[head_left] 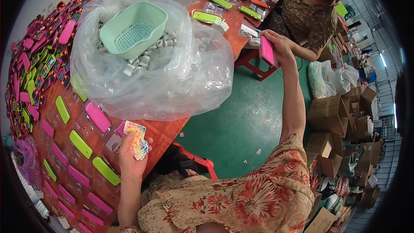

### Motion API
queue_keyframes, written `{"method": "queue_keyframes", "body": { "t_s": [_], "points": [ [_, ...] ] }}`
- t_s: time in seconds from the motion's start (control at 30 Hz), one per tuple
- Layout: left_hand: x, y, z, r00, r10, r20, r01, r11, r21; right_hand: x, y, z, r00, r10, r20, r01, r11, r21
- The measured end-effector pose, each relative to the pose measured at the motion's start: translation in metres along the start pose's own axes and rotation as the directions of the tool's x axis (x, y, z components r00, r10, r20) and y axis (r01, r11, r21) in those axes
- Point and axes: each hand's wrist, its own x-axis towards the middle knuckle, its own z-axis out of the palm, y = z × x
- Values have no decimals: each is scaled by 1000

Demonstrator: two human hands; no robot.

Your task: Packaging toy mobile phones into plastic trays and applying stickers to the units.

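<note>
My left hand (130,157) is closed around a fanned stack of small colourful printed cards (137,138) above the table's near edge. Stretched out to the far right, my right hand (282,48) grips a flat pink plastic case (267,51) with rounded corners. Beside my left hand lie rows of pink and lime-green cases, among them a pink case (97,117) and a green case (106,171), on clear plastic trays. A large clear plastic bag (189,86) with small white pieces stands beyond, and a mint-green basket (133,30) sits in it.
A heap of pink, green and black toys (39,64) lies along the left wall. Across the table sits a co-worker (302,13) in a patterned shirt. Red stools (254,67) stand by the reddish table (172,127); cardboard boxes (325,114) are stacked at right.
</note>
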Motion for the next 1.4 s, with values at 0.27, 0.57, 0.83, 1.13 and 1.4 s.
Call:
{"method": "queue_keyframes", "body": {
  "t_s": [0.27, 0.57, 0.83, 1.13, 1.4],
  "points": [
    [-6, -1, 1, 997, 6, 72, -2, 999, -52, -2, -57, 73, 984, -15, 180, 34, 994, -102],
    [-19, 5, 0, 954, 133, 267, -110, 989, -100, 2, -107, 171, 963, -149, 225, 227, 899, -376],
    [-46, 66, 36, 802, 321, 503, -214, 942, -259, 1, -111, 261, 819, 80, 569, 204, 885, -419],
    [-69, 93, 25, 802, 259, 538, -149, 959, -240, 20, -40, 330, 588, 174, 790, 186, 921, -341],
    [-63, 93, -7, 890, 255, 379, -222, 966, -130, 26, -2, 359, 570, 252, 782, 66, 935, -349]
  ]
}}
